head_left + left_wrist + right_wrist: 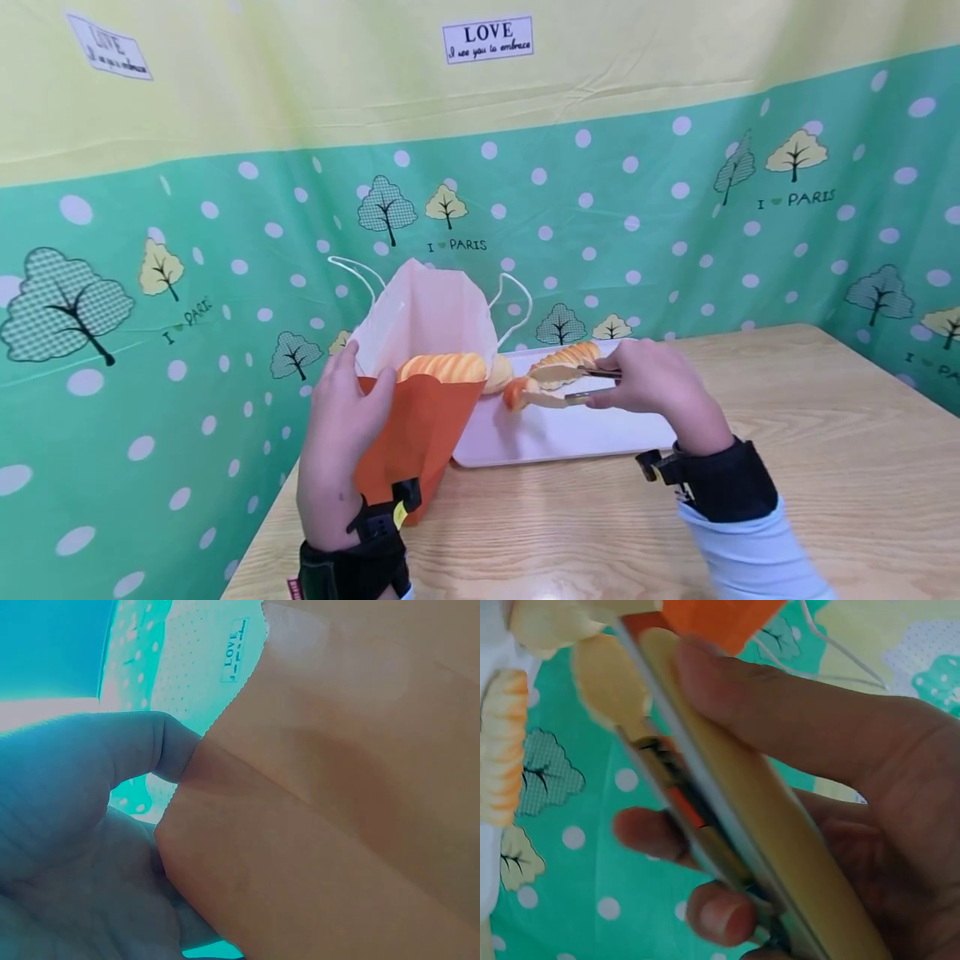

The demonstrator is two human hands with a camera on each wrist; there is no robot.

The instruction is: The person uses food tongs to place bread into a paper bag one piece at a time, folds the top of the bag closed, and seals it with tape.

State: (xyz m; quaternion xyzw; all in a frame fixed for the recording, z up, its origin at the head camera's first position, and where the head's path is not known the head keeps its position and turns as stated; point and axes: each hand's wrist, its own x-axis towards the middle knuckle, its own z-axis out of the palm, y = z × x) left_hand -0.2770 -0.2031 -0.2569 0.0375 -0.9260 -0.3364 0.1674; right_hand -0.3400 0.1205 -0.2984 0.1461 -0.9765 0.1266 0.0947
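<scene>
My left hand (341,433) holds the side of an orange paper bag (416,421) with a pale inside and white cord handles. In the left wrist view, the thumb and fingers pinch the bag's zigzag-cut rim (225,825). A long ridged bread loaf (442,367) shows at the bag's mouth. My right hand (652,379) grips a pair of tongs (727,787) with flat, wood-coloured ends. Between the tong tips is a small reddish-brown bread roll (515,394), over the tray close to the bag's right side.
A white tray (570,437) lies behind and right of the bag. On it are a ridged, twisted bread (566,360) and a pale round bun (498,375), partly hidden by the bag. The wooden table (787,417) meets a green and yellow patterned curtain (637,183) at the back.
</scene>
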